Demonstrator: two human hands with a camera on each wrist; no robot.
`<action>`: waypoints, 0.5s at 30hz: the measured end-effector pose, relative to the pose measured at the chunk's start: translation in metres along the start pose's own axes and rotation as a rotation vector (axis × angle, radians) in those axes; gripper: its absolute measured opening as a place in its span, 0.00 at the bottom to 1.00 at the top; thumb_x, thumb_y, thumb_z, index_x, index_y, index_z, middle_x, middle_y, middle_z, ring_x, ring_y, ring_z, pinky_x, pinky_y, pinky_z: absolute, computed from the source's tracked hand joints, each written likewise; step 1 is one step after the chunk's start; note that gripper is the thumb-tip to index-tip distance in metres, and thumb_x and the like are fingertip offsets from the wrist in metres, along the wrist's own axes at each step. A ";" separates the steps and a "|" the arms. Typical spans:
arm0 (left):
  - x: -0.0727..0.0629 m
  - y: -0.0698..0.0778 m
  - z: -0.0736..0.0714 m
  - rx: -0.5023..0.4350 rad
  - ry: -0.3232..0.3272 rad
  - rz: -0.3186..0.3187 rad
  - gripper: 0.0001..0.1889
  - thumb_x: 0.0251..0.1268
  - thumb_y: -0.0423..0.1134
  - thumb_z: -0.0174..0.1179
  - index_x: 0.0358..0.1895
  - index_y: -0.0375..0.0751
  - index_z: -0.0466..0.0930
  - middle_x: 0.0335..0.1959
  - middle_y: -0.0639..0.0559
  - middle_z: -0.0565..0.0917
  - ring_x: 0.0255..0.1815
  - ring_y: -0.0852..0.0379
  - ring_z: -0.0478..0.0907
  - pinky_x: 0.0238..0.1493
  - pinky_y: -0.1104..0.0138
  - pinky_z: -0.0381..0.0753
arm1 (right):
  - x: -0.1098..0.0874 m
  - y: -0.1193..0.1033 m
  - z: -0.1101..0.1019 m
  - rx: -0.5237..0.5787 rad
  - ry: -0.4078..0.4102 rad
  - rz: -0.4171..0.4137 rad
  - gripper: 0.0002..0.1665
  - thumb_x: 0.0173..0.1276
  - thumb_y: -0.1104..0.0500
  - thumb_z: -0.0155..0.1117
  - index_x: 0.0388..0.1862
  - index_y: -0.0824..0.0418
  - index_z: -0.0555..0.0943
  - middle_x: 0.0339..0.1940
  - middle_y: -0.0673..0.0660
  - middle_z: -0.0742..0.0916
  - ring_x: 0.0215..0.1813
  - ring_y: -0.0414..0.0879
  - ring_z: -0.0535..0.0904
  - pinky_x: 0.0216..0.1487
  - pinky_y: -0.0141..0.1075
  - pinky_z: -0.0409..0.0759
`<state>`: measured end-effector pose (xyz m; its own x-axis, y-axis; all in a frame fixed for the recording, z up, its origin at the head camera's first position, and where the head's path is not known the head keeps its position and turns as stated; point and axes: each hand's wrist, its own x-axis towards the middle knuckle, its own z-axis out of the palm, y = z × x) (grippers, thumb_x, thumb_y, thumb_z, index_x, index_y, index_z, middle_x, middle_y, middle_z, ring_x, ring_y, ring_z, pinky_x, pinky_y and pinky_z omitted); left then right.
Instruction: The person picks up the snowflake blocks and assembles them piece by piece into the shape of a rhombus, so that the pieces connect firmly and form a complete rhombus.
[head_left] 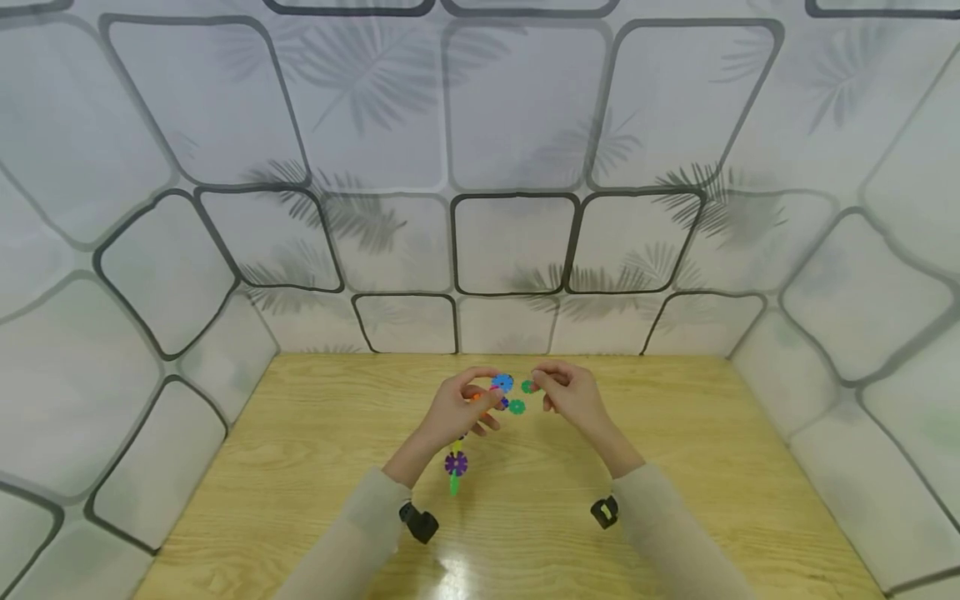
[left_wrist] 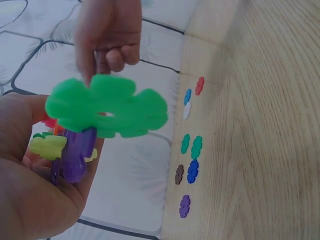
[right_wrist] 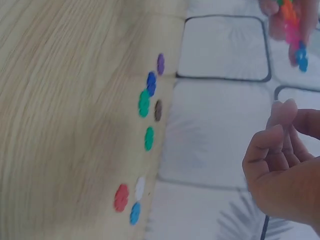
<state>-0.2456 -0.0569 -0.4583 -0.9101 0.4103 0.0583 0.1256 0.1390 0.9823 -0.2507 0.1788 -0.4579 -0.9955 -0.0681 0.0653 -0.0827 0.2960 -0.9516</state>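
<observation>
Pale long sleeves [head_left: 671, 529] — black wrist cameras [head_left: 418, 522]

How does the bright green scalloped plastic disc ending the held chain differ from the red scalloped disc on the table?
The green disc joins a purple disc; the red disc lies loose. The green disc is off the table, the red disc flat on it. Both have notched rims.

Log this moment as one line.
left hand: holds multicoloured plastic flower chain; right hand: fingers curled, no piece visible; wood-grain table: loose multicoloured plastic flower discs
</observation>
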 end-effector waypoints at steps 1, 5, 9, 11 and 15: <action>0.000 0.000 0.000 -0.002 0.001 0.000 0.23 0.80 0.41 0.61 0.73 0.42 0.73 0.45 0.31 0.90 0.36 0.30 0.90 0.34 0.48 0.93 | 0.001 0.004 -0.003 -0.011 0.009 0.004 0.16 0.81 0.56 0.63 0.57 0.67 0.85 0.35 0.52 0.91 0.23 0.42 0.80 0.22 0.29 0.73; -0.001 0.001 -0.001 -0.011 -0.002 0.005 0.23 0.80 0.41 0.61 0.73 0.41 0.73 0.43 0.35 0.91 0.38 0.27 0.89 0.35 0.44 0.92 | 0.004 0.017 -0.016 -0.034 0.041 0.026 0.15 0.81 0.58 0.62 0.57 0.68 0.84 0.37 0.56 0.91 0.23 0.44 0.80 0.21 0.30 0.73; -0.003 0.002 -0.002 -0.013 -0.004 0.017 0.23 0.81 0.40 0.60 0.73 0.40 0.72 0.43 0.34 0.90 0.37 0.28 0.89 0.35 0.44 0.92 | 0.005 0.029 -0.026 -0.073 0.070 0.047 0.15 0.81 0.60 0.62 0.57 0.69 0.84 0.43 0.65 0.91 0.25 0.43 0.81 0.25 0.31 0.78; -0.003 0.002 -0.002 -0.012 -0.002 0.020 0.23 0.81 0.40 0.60 0.73 0.40 0.72 0.43 0.34 0.90 0.37 0.28 0.89 0.35 0.45 0.92 | 0.006 0.035 -0.029 -0.123 0.083 0.050 0.16 0.80 0.59 0.63 0.57 0.70 0.84 0.45 0.66 0.91 0.26 0.41 0.81 0.27 0.30 0.79; -0.003 0.001 -0.002 -0.015 0.004 0.019 0.23 0.81 0.40 0.60 0.73 0.41 0.73 0.43 0.34 0.90 0.37 0.28 0.89 0.34 0.47 0.92 | 0.007 0.046 -0.034 -0.215 0.103 0.051 0.17 0.79 0.60 0.64 0.57 0.71 0.84 0.47 0.68 0.90 0.30 0.39 0.83 0.28 0.28 0.80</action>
<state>-0.2437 -0.0599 -0.4572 -0.9090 0.4094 0.0777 0.1372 0.1180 0.9835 -0.2629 0.2245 -0.4910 -0.9971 0.0462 0.0598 -0.0293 0.4932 -0.8694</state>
